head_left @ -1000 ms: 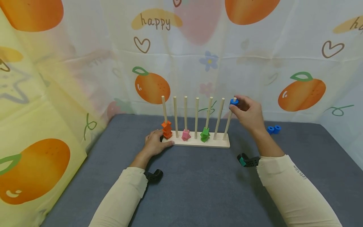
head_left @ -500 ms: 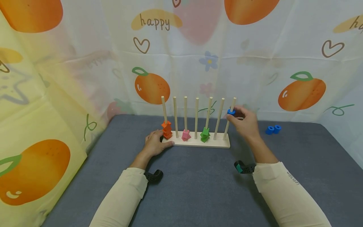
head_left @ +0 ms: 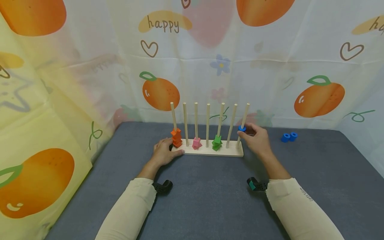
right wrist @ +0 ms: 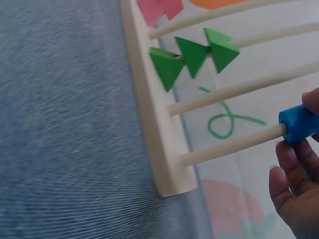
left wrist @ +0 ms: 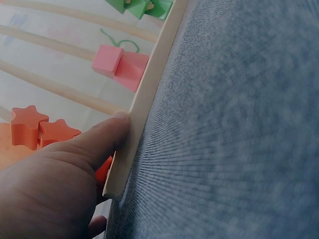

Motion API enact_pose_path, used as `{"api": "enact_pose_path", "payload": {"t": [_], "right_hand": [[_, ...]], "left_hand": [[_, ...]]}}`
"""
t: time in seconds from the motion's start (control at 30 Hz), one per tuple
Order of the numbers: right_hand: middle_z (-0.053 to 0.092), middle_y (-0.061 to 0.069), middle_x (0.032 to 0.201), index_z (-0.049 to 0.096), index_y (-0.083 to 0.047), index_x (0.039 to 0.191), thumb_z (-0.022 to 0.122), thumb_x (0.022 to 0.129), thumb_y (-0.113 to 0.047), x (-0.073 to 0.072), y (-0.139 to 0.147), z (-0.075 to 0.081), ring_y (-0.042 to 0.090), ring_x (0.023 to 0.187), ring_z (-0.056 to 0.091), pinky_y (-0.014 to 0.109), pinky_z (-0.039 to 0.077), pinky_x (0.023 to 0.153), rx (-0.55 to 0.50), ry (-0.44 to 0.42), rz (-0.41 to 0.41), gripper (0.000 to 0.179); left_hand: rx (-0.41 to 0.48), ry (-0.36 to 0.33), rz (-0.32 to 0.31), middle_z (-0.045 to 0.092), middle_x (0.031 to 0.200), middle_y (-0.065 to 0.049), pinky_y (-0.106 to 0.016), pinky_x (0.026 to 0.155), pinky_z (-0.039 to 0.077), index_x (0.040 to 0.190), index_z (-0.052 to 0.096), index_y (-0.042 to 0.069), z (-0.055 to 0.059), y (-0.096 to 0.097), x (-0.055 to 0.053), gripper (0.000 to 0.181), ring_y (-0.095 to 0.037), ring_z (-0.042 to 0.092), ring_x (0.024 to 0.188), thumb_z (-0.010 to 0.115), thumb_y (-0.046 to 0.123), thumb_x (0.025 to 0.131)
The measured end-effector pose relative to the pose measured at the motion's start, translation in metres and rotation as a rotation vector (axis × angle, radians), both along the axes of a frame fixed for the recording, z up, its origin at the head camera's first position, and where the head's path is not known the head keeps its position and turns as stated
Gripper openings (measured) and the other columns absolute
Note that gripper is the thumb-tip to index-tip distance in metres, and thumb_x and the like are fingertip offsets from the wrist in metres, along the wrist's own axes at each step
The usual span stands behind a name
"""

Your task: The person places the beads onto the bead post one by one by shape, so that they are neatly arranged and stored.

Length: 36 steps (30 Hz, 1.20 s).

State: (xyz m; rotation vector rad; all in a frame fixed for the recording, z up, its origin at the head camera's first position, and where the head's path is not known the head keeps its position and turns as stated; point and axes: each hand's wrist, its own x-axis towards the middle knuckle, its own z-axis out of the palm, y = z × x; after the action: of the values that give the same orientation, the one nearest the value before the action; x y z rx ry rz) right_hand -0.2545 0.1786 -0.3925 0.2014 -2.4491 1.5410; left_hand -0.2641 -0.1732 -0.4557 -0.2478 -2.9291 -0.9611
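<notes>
A wooden peg board (head_left: 210, 152) with a row of upright pegs stands on the table. My right hand (head_left: 256, 140) pinches a blue cylinder bead (right wrist: 297, 123) threaded on the rightmost peg, partway down and apart from the base. At the board's left end my left hand (head_left: 163, 151) grips the base, thumb (left wrist: 107, 134) on its front edge and the other fingers mostly hidden. Orange star beads (head_left: 176, 137) are stacked on the leftmost peg. Pink beads (head_left: 196, 143) sit low on the third peg, and green triangular beads (head_left: 217, 142) on the fifth.
Two blue cylinder beads (head_left: 285, 137) lie on the grey table (head_left: 210, 200), right of my right hand. Behind the board hangs a patterned cloth (head_left: 264, 66), and a yellowish cloth (head_left: 33, 126) borders the left side. Black wrist cameras (head_left: 163, 187) jut inward from both sleeves.
My right hand has slid the blue cylinder bead down the rightmost peg, from near the tip to below the middle. The left hand keeps its place on the board.
</notes>
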Motion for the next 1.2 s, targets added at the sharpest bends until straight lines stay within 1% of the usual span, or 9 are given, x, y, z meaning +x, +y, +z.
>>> {"api": "enact_pose_path", "payload": {"t": [0.17,0.33,0.47,0.5,0.63,0.7,0.83,1.03,1.2], "right_hand": [[0.062,0.019,0.115,0.059,0.001,0.128,0.067,0.093,-0.022,0.002,0.002,-0.011,0.034,0.108,0.057,0.046,0.047,0.088,0.014,-0.035,0.013,0.042],[0.060,0.017,0.115,0.057,-0.001,0.129,0.066,0.094,-0.028,0.002,0.004,-0.026,0.035,0.108,0.055,0.045,0.047,0.084,0.018,-0.033,0.034,0.046],[0.059,0.015,0.116,0.057,-0.002,0.129,0.065,0.094,-0.030,0.004,0.003,-0.033,0.033,0.110,0.053,0.043,0.047,0.088,0.027,-0.049,0.043,0.045],[0.058,0.017,0.117,0.056,-0.001,0.129,0.064,0.095,-0.029,0.007,0.001,-0.031,0.035,0.110,0.053,0.043,0.046,0.088,0.028,-0.061,0.039,0.045],[0.058,0.023,0.116,0.057,0.004,0.126,0.066,0.094,-0.017,0.005,0.003,-0.034,0.039,0.108,0.053,0.044,0.044,0.089,0.032,-0.083,0.059,0.040],[0.059,0.023,0.115,0.058,0.004,0.125,0.067,0.093,-0.015,0.004,0.004,-0.035,0.038,0.107,0.054,0.043,0.045,0.088,0.047,-0.102,0.061,0.038],[0.060,0.023,0.113,0.059,0.005,0.123,0.067,0.092,-0.015,0.003,0.006,-0.038,0.038,0.105,0.055,0.042,0.046,0.086,0.083,-0.127,0.065,0.037],[0.063,0.021,0.109,0.062,0.005,0.118,0.068,0.092,-0.015,0.001,0.010,-0.045,0.035,0.101,0.058,0.041,0.048,0.081,0.073,-0.139,0.046,0.034],[0.066,0.018,0.108,0.065,0.002,0.117,0.068,0.092,-0.020,0.002,0.015,-0.040,0.032,0.098,0.061,0.039,0.050,0.078,0.060,-0.116,0.019,0.033]], "left_hand": [[0.010,0.000,0.004,0.045,0.144,-0.016,-0.054,0.108,0.010,0.134,0.057,0.002,-0.001,0.000,0.001,0.066,-0.036,0.027,0.137,0.075,0.041,0.084],[0.005,-0.005,0.006,0.045,0.144,-0.016,-0.054,0.108,0.010,0.135,0.055,0.002,-0.002,0.000,0.003,0.069,-0.036,0.027,0.137,0.075,0.042,0.083],[0.000,-0.006,0.008,0.045,0.144,-0.016,-0.054,0.108,0.010,0.137,0.053,0.002,-0.003,0.000,0.003,0.071,-0.036,0.027,0.137,0.075,0.043,0.083],[-0.001,-0.005,0.009,0.045,0.144,-0.016,-0.054,0.108,0.010,0.137,0.053,0.002,-0.003,0.000,0.003,0.071,-0.036,0.027,0.137,0.075,0.043,0.083],[0.000,-0.004,0.010,0.045,0.143,-0.016,-0.054,0.108,0.010,0.137,0.053,0.001,-0.004,0.000,0.002,0.071,-0.036,0.027,0.137,0.075,0.042,0.083],[0.000,-0.005,0.013,0.045,0.143,-0.016,-0.053,0.108,0.010,0.137,0.053,0.001,-0.004,0.000,0.002,0.071,-0.036,0.028,0.137,0.075,0.042,0.084],[0.006,-0.002,0.013,0.045,0.143,-0.016,-0.053,0.108,0.011,0.136,0.054,0.002,-0.003,0.000,0.001,0.069,-0.035,0.028,0.137,0.075,0.042,0.083],[0.011,0.010,0.005,0.046,0.142,-0.016,-0.054,0.108,0.012,0.133,0.058,0.002,-0.001,0.000,0.000,0.065,-0.035,0.028,0.137,0.075,0.041,0.083],[0.013,0.007,0.003,0.046,0.142,-0.016,-0.054,0.108,0.011,0.132,0.058,0.003,0.000,0.001,0.000,0.063,-0.036,0.028,0.137,0.075,0.041,0.084]]}}
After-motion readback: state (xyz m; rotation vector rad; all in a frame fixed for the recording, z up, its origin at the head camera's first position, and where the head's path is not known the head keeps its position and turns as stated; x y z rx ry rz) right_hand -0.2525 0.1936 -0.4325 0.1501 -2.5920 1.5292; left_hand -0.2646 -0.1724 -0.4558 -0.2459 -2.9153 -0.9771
